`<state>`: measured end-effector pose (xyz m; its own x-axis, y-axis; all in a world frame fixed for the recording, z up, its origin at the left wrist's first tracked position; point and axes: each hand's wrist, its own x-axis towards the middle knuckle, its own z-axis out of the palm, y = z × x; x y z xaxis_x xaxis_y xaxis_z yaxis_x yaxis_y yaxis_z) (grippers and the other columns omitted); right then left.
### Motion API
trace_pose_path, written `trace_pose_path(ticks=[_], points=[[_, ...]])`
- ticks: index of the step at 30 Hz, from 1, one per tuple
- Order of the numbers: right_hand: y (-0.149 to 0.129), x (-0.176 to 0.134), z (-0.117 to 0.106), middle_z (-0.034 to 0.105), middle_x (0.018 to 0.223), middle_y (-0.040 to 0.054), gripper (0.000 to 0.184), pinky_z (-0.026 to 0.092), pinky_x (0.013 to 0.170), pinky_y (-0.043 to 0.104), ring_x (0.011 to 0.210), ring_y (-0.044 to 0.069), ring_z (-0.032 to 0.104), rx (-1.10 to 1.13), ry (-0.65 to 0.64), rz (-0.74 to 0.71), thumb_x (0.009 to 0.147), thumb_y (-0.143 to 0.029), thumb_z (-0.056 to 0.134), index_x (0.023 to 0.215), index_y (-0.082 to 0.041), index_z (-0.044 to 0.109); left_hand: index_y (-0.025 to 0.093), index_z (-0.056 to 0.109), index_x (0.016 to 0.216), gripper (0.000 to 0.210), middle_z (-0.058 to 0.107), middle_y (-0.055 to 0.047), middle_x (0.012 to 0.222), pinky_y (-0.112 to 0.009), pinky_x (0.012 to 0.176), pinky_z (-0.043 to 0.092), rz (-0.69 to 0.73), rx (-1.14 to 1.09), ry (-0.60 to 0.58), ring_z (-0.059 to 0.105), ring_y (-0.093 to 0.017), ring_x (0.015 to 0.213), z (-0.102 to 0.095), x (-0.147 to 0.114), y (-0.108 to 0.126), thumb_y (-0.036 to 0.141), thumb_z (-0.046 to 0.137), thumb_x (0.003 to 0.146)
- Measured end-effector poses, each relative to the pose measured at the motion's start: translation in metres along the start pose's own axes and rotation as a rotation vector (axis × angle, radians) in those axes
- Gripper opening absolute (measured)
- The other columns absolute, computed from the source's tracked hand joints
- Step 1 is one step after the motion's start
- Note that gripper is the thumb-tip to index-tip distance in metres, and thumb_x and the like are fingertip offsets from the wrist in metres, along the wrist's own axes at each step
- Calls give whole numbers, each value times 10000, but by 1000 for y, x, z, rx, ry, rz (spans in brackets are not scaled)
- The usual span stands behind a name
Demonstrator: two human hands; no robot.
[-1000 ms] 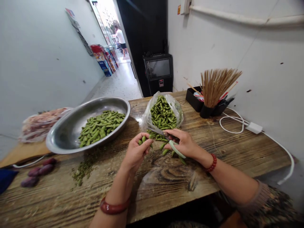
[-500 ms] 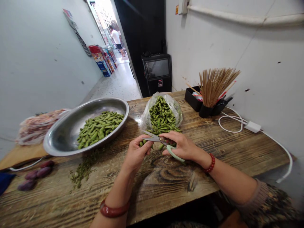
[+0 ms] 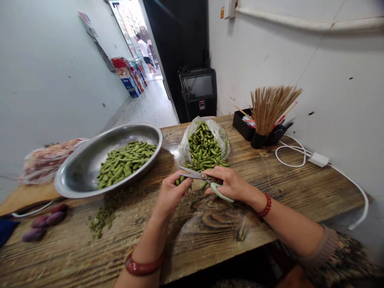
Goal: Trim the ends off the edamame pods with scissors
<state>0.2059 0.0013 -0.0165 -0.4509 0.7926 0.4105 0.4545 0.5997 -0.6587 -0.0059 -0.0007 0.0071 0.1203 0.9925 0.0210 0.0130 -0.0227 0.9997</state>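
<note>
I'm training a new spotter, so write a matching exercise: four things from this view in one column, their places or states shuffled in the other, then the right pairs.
Things
1. Scissors
2. Bowl
3. Sticks
4. Bangle

Places or states
A. Bunched in a black cup
B. Around the left forearm
C. In the right hand
D. Silver, with green pods inside

Right pairs: 1-C, 2-D, 3-A, 4-B

Seemingly a small eatery: bundled sticks [image 3: 271, 108], street-facing doorway [image 3: 135, 18].
</note>
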Motion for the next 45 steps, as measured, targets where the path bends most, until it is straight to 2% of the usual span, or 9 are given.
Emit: trace_pose_path(ticks=[6,9,12,16,18,29,33,40,45], points=[[4,1,3,621,810,22,476,461,640,253,677,137,561,19,56,25,727,-368,752,1158,-208,627,158,674,758,136,515,44,534,-173,422,300,12,22,67,400,-55,431,-3,2,0,242,738,672],[4,3,3,613,816,26,470,465,628,262,677,142,555,34,131,89,723,-365,751,1141,-190,627,173,621,796,186,480,68,507,-155,417,270,-27,-115,100,390,-45,422,-4,3,2,237,742,669],[1,3,3,600,853,28,508,474,665,276,717,149,555,40,140,101,700,-336,771,1159,-193,607,184,556,820,228,442,85,477,-143,396,230,-77,-280,84,378,-45,405,-5,4,4,245,732,688],[-3,3,3,599,926,35,580,485,719,299,784,165,564,48,113,90,675,-308,787,1204,-221,567,184,518,830,255,591,30,633,-138,381,220,-99,-362,56,398,-34,413,-6,4,4,234,728,694],[-3,3,3,600,945,40,591,486,730,304,801,170,567,46,105,83,671,-300,789,1211,-222,560,184,516,835,249,629,7,704,-136,381,220,-96,-369,40,406,-30,420,-6,4,3,231,721,702],[-6,3,3,607,957,40,617,480,722,289,786,160,562,42,90,54,650,-301,806,1208,-207,561,169,516,820,223,652,-6,727,-124,426,254,-91,-368,-22,420,-17,437,-3,2,-2,199,714,723],[-3,2,4,619,953,46,567,480,717,287,769,156,565,49,88,31,676,-318,790,1191,-210,578,162,527,810,210,646,-4,722,-127,424,259,-87,-352,-23,426,-18,437,-3,2,-2,197,714,722],[2,2,5,598,823,25,515,466,667,268,698,143,545,2,100,1,704,-368,770,1160,-192,606,162,527,805,198,639,1,706,-126,425,263,-97,-371,-26,418,-20,441,-3,2,1,201,706,729],[1,2,4,597,771,12,487,457,640,249,659,132,540,-9,80,3,711,-364,766,1142,-184,631,180,519,831,225,608,25,655,-129,396,257,-95,-397,19,414,-34,432,-4,3,2,218,711,719]])
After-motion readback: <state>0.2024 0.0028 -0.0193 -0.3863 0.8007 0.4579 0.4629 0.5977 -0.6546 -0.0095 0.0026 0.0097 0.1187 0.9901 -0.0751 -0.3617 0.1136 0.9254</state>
